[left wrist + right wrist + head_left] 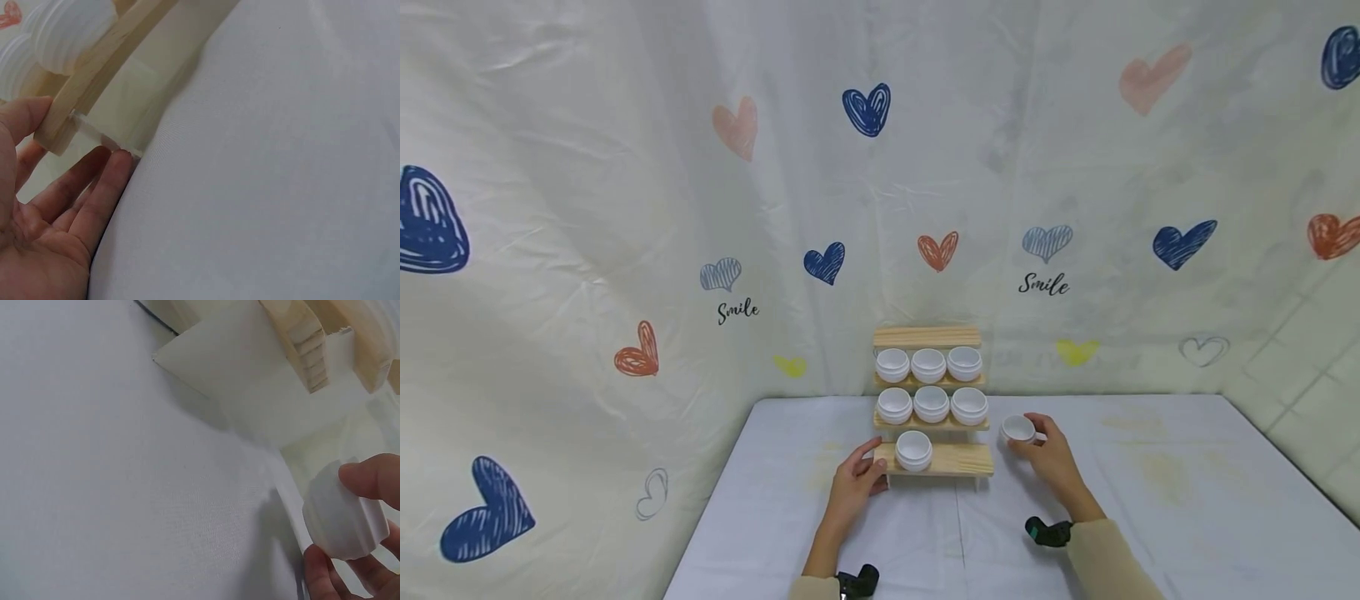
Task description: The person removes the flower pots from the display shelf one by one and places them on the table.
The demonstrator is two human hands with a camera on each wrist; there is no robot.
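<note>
My right hand (1054, 460) pinches a small white ribbed bowl (1017, 428) just right of the tiered wooden rack (962, 458). In the right wrist view the thumb lies on one side of the bowl (344, 515) and fingers on the other; it tilts over the white cloth. At the left end of the rack's lowest board, my left hand (853, 483) grips the wood (59, 128) with thumb and forefinger, other fingers beside the clear leg (94, 130). One white bowl (913, 451) stands on that board, left of centre.
Three white bowls (932, 404) line the middle board, and three more (928, 365) the board above. The top board (927, 337) is bare wood. A white cloth (1150, 467) covers the table; behind it hangs a curtain (970, 167) printed with hearts.
</note>
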